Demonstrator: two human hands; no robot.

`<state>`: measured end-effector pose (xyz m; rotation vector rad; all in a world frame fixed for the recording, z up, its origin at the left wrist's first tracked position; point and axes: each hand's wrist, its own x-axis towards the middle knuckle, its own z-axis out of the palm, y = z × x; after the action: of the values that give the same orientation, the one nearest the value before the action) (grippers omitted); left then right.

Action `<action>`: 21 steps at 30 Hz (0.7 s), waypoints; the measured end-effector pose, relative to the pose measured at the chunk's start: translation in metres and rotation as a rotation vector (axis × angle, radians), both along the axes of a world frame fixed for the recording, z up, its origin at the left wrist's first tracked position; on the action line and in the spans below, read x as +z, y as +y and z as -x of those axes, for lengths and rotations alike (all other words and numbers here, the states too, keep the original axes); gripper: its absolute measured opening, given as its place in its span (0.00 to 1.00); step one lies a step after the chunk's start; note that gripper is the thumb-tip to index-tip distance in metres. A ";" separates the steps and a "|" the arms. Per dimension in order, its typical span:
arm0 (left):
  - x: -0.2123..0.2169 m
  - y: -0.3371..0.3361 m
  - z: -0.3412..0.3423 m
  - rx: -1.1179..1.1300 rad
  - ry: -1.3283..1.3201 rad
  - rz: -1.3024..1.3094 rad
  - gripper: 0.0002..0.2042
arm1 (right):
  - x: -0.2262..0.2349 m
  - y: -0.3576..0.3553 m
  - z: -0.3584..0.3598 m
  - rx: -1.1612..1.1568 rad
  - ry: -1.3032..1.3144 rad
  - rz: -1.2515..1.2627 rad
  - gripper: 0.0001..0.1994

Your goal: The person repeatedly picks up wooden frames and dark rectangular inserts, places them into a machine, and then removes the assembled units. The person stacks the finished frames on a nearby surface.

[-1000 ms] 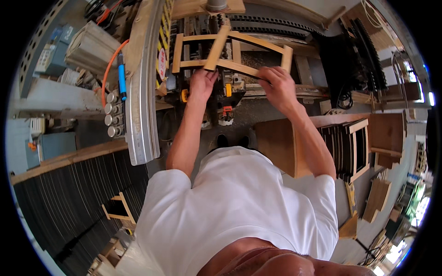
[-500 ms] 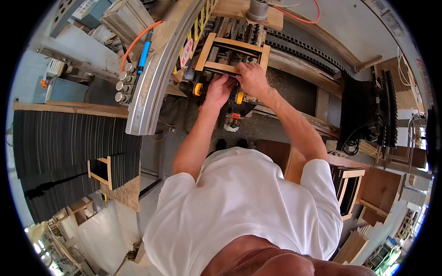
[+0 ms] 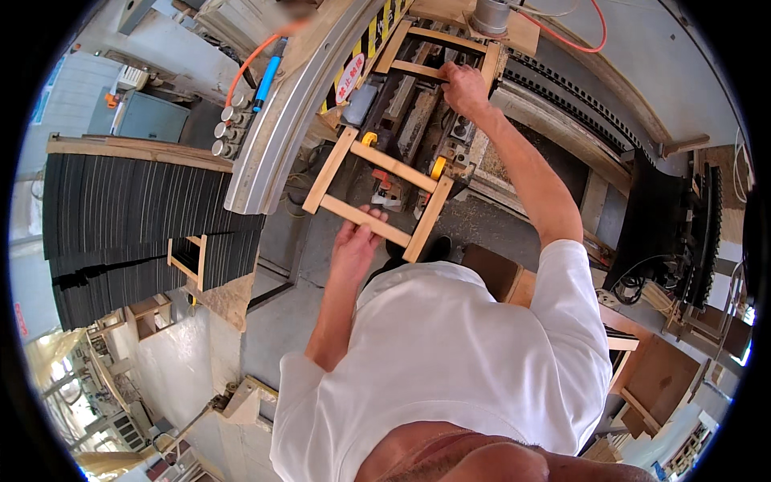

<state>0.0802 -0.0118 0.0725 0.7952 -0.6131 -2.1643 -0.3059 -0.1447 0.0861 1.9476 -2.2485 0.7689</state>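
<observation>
Machinery fills the upper middle of the view: a grey metal machine with dark blocks and yellow knobs, and a long curved metal rail with a yellow-and-black striped edge running along its left side. An orange hose loops above the rail. To the left, stacks of dark ribbed sheets sit under a wooden board, and a small wooden frame leans against them. On the right stand more dark stacked parts and wooden boxes.

Two wooden ladder-like frames are in hand. The near frame hangs in front of the machine, tilted, its rungs crossing over the yellow knobs and partly hiding them. The left hand grips its lower rung from beneath, fingers curled around the wood. The far frame lies on the machine higher up, near a round metal cylinder. The right hand rests on its right side, fingers bent and closed over a rung. The person's white shirt blocks the floor below.
</observation>
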 end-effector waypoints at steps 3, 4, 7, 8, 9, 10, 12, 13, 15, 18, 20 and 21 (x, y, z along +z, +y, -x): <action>-0.003 0.005 -0.023 0.010 -0.022 -0.012 0.17 | 0.001 -0.002 -0.001 0.014 -0.028 -0.009 0.12; -0.005 0.003 -0.030 0.001 -0.026 -0.010 0.17 | 0.000 -0.003 -0.001 0.016 -0.037 -0.009 0.12; -0.013 -0.007 -0.045 -0.063 -0.078 0.026 0.17 | -0.002 -0.017 -0.010 0.003 -0.062 -0.018 0.12; -0.015 -0.011 -0.051 -0.078 -0.106 0.028 0.17 | -0.002 -0.019 -0.011 0.003 -0.059 -0.022 0.12; -0.016 -0.017 -0.057 -0.078 -0.113 0.013 0.17 | -0.002 -0.020 -0.012 0.003 -0.056 -0.027 0.12; -0.018 -0.021 -0.061 -0.078 -0.115 -0.007 0.18 | -0.001 -0.020 -0.011 0.003 -0.047 -0.037 0.12; -0.023 -0.030 -0.074 -0.073 -0.126 -0.046 0.18 | 0.001 -0.021 -0.012 0.009 -0.042 -0.038 0.12; -0.027 -0.034 -0.081 -0.070 -0.134 -0.066 0.18 | 0.001 -0.021 -0.010 0.011 -0.038 -0.040 0.12; -0.037 -0.042 -0.096 -0.072 -0.150 -0.093 0.18 | 0.002 -0.023 -0.008 -0.022 0.007 -0.030 0.12; -0.055 -0.055 -0.117 -0.089 -0.191 -0.102 0.18 | 0.001 -0.032 0.000 -0.092 0.093 -0.047 0.12; -0.068 -0.063 -0.130 -0.100 -0.238 -0.094 0.18 | -0.001 -0.042 0.006 -0.127 0.117 -0.038 0.13; -0.074 -0.066 -0.135 -0.102 -0.255 -0.084 0.18 | -0.003 -0.045 0.008 -0.130 0.145 -0.027 0.13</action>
<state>0.2153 -0.0774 -0.0012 1.1188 -0.7068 -2.2101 -0.3144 -0.1894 0.0832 1.7831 -2.2825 0.5659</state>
